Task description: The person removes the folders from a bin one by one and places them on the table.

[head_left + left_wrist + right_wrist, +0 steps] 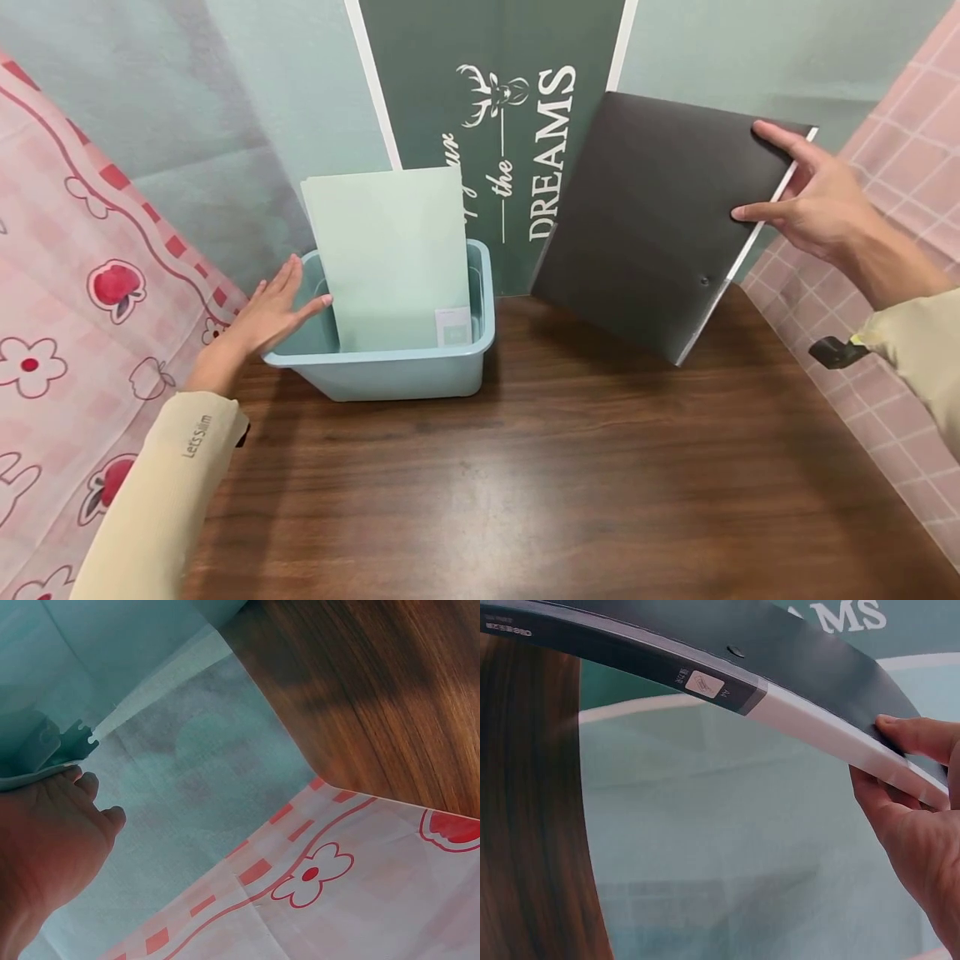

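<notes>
In the head view, my right hand grips a black file folder by its white-edged spine, thumb on the front cover. The folder tilts above the back right of the table. In the right wrist view, its spine carries a label marked A4. My left hand rests on the left rim of a light blue plastic bin, fingers extended. Pale green folders stand upright inside the bin, a small white label on the front one. The bin's rim also shows beside the left hand in the left wrist view.
The bin stands on a dark wooden table near its back edge. Behind is a green wall covering with white lettering. A pink patterned cloth borders the left side, and pink tiled covering the right.
</notes>
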